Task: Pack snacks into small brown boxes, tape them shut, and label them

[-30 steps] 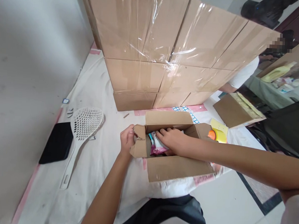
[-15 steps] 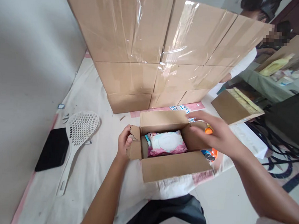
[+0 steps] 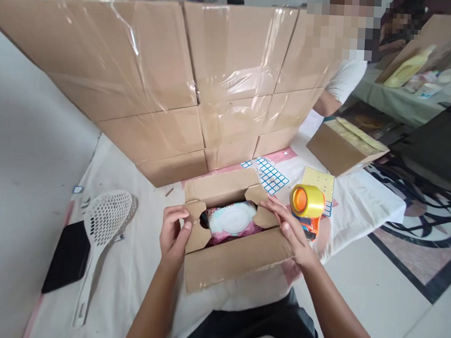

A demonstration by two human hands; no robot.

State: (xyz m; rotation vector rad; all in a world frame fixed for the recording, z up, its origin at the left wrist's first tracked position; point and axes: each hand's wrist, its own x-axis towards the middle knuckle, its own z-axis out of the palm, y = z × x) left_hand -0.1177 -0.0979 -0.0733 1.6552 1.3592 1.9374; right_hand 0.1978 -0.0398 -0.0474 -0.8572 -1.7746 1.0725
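Observation:
An open cardboard box (image 3: 236, 260) sits on the cloth-covered table, with its two short end flaps folded inward and its long flaps spread outward. Inside lies a pink and white pack of wet wipes (image 3: 235, 219), partly covered by the short flaps. My left hand (image 3: 174, 234) is closed on the left short flap, thumb and fingertips against the cardboard. At the opposite end, my right hand (image 3: 290, 230) holds the right short flap, its fingers resting along it. Just right of that hand are a yellow tape roll (image 3: 307, 200) and an orange and blue item partly under it.
A wall of taped cardboard boxes (image 3: 230, 78) rises behind. On the left lie a white skimmer (image 3: 107, 218) and a black flat object (image 3: 67, 256). Another open box (image 3: 340, 150) stands to the right, near a person's arm (image 3: 329, 101).
My right hand has come down onto the right end of the box. Both short flaps have folded inward over the wipes. The view has shifted, exposing more of the tape roll.

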